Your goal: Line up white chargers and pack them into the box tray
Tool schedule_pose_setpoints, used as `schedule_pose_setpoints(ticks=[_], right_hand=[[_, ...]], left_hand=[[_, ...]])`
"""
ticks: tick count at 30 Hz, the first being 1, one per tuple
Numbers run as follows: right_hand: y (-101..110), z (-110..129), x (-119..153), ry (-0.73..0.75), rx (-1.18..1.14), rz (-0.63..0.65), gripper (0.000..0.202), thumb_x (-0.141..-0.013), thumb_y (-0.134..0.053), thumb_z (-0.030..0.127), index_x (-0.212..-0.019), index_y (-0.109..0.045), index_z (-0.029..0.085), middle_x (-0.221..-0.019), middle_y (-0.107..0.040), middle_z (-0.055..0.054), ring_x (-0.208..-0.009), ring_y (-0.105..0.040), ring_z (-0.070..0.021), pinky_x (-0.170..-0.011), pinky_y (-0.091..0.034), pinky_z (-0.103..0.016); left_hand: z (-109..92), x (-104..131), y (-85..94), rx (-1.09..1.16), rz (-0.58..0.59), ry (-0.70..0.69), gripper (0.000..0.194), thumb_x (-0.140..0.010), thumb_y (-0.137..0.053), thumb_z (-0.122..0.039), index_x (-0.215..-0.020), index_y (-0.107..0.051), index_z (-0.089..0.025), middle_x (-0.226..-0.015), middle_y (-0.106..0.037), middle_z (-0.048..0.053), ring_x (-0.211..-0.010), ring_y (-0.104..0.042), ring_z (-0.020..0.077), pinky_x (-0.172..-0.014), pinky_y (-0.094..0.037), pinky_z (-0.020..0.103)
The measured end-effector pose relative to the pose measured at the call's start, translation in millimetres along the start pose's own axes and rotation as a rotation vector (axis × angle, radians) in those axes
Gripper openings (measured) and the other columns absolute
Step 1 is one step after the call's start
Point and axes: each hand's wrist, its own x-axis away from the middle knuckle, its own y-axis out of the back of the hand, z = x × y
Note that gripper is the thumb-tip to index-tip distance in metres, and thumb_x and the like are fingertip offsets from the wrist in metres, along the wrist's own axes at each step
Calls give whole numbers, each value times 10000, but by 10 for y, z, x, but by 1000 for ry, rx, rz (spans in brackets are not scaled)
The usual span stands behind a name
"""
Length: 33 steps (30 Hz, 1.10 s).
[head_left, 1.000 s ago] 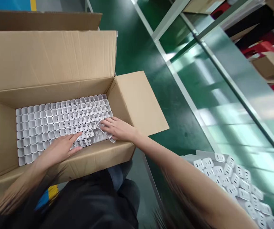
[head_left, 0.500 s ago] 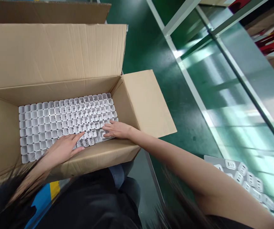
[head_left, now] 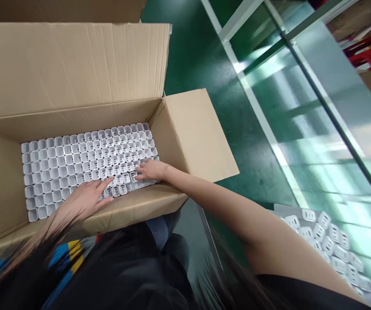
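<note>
Rows of small white plastic cups [head_left: 53, 172] stand in an open cardboard box [head_left: 1, 174] at the left and centre of the frame. The left hand [head_left: 87, 198] lies over the near rows, thumb apart from its extended fingers, gripping nothing visible. The right hand [head_left: 151, 169], partly open, has its fingertips at one slotted cup [head_left: 133, 176] near the frame's centre; whether it grips it, I cannot tell.

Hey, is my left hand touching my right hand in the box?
Apart: the head view shows white cases in the gap between the left hand and the right hand.
</note>
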Motion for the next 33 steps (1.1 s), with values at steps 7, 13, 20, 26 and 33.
schedule_pose_setpoints(ticks=[7,13,20,26,33], right_hand=[[-31,4,123,-54,-14,45,470,-957,-382,55,-1329,-511,312,-1120,-638,-95,-843,-620,-203,-719,-374,-320],[-107,64,83,-47,-55,100,474,-948,-407,55,-1325,-539,311,-1134,-664,-90,-745,-631,-178,-697,-394,-314],[-25,190,49,73,-89,81,491,-966,-418,85,-1348,-521,376,-1123,-662,-45,-755,-640,-164,-623,-380,-283],[-14,223,-61,116,-106,55,501,-976,-374,81,-1374,-492,361,-1148,-651,-50,-755,-639,-157,-613,-389,-273],[68,188,-14,81,-208,36,601,-888,-537,201,-1464,-415,322,-1303,-596,-100,-801,-663,-216,-632,-426,-312]], left_hand=[[11,28,-34,56,-17,6,714,-952,-307,-676,-1508,-404,-238,-1261,-657,140,-1132,-619,341,-915,-476,428],[21,25,-36,-7,27,-9,684,-977,-296,-632,-1526,-367,-231,-1349,-606,153,-1199,-583,342,-966,-459,446],[1,21,-46,8,-8,-23,686,-975,-276,-638,-1473,-456,-202,-1326,-619,160,-1181,-595,344,-976,-456,460],[24,21,-66,-60,17,-17,654,-990,-294,-595,-1499,-415,-203,-1397,-575,150,-1240,-563,338,-1005,-448,460],[13,2,-31,-96,75,2,640,-988,-339,-568,-1515,-388,-209,-1393,-580,143,-1234,-571,335,-1004,-456,451]])
